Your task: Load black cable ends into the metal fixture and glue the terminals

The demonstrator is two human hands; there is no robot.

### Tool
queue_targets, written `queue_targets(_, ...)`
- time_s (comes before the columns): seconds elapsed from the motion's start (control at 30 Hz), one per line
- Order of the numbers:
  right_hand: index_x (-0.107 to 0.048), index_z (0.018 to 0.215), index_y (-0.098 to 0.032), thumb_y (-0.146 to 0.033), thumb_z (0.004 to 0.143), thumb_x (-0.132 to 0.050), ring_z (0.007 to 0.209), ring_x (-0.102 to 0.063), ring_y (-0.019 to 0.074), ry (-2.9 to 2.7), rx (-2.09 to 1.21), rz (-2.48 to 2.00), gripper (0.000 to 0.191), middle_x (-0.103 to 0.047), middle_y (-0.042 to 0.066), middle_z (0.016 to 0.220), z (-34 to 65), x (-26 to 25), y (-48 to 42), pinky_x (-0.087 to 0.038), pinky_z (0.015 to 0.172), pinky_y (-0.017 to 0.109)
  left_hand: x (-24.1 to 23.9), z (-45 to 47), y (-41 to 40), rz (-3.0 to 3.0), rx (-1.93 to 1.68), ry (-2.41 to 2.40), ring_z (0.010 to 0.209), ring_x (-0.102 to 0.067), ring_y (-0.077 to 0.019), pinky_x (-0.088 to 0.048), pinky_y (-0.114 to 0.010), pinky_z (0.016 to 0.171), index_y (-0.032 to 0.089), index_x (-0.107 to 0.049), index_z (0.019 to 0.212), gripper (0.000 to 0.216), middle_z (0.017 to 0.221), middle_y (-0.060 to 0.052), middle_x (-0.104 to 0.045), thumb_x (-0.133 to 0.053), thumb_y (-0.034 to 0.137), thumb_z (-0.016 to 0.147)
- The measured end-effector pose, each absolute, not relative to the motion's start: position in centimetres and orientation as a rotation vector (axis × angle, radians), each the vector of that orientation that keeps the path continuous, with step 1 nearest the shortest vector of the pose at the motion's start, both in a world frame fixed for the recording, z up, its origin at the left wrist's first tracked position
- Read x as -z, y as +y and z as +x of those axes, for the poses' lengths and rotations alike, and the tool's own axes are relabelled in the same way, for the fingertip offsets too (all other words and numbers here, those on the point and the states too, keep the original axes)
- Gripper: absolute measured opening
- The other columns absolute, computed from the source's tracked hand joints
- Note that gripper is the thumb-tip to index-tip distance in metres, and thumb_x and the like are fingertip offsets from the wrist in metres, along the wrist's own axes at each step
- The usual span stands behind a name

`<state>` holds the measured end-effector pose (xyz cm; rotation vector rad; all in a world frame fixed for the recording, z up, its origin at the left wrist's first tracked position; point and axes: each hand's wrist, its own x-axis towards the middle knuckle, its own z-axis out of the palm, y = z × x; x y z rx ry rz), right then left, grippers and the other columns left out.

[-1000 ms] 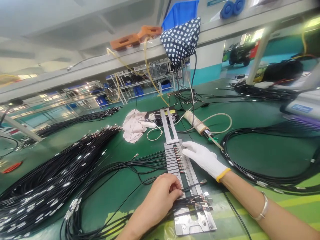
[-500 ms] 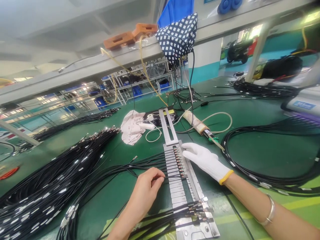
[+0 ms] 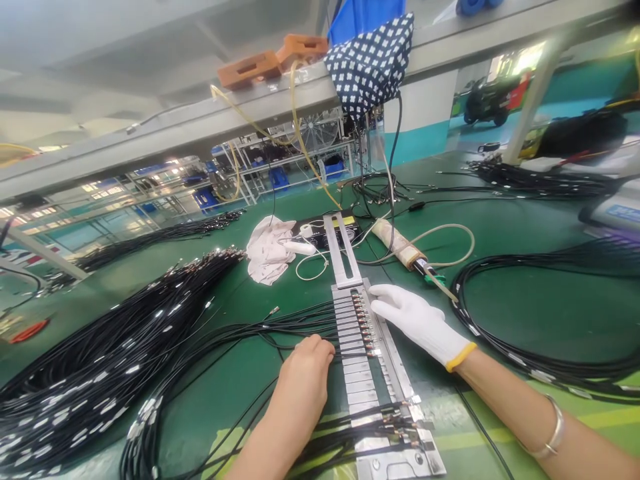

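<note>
A slotted metal fixture (image 3: 357, 387) lies lengthwise in front of me, with several black cables (image 3: 310, 319) side by side in its upper slots, their metal ends in a row. My left hand (image 3: 305, 380), bare, is at the fixture's left edge, fingers curled and closed on a black cable at the lower end of that row; its fingertips are partly hidden. My right hand (image 3: 420, 323), in a white glove with a yellow cuff, rests along the fixture's right rail, fingers stretched out and thumb slightly apart. More loose cable ends (image 3: 395, 423) lie across the fixture's lower part.
A big bundle of black cables (image 3: 125, 327) covers the left of the green table. Coiled cables (image 3: 480, 320) lie at the right. Behind the fixture are a crumpled pale cloth (image 3: 270, 250), a dark box (image 3: 313, 230) and a wrapped handheld tool (image 3: 397, 243).
My left hand has turned over slightly, its back now more toward me, and stays by the same cable. My right hand keeps its place on the rail. The whole view has shifted slightly.
</note>
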<state>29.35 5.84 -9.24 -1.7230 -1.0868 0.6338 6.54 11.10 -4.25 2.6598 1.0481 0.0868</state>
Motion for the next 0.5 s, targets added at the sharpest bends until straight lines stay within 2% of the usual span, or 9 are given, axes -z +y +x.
queue_targets(0.37,-0.068,0.12,-0.029,-0.038,0.087,-0.06,0.112,-0.064,0.0266,-1.164,-0.568,-1.754,0.036,-0.069,0.003,0.125,29.3,9.3,5.2,-0.049,0.101,0.041,4.1,6.8,11.0,2.576,-0.084,1.069,0.086,-0.061,-0.0223,-0.045,-0.033,0.078,0.016,-0.065,0.087,0.03,0.09,-0.007,-0.065,-0.038,0.007,0.098)
queue_targets(0.5,-0.063,0.127,-0.031,-0.039,0.084,-0.061,0.117,-0.061,0.0287,-1.348,-0.556,-1.899,0.044,-0.061,0.001,0.137,28.8,7.0,4.1,-0.046,0.103,0.045,4.6,6.5,11.3,2.497,-0.157,0.986,0.088,-0.062,-0.0212,-0.045,-0.032,0.081,0.017,-0.068,0.092,0.027,0.093,-0.006,-0.067,-0.043,0.008,0.097)
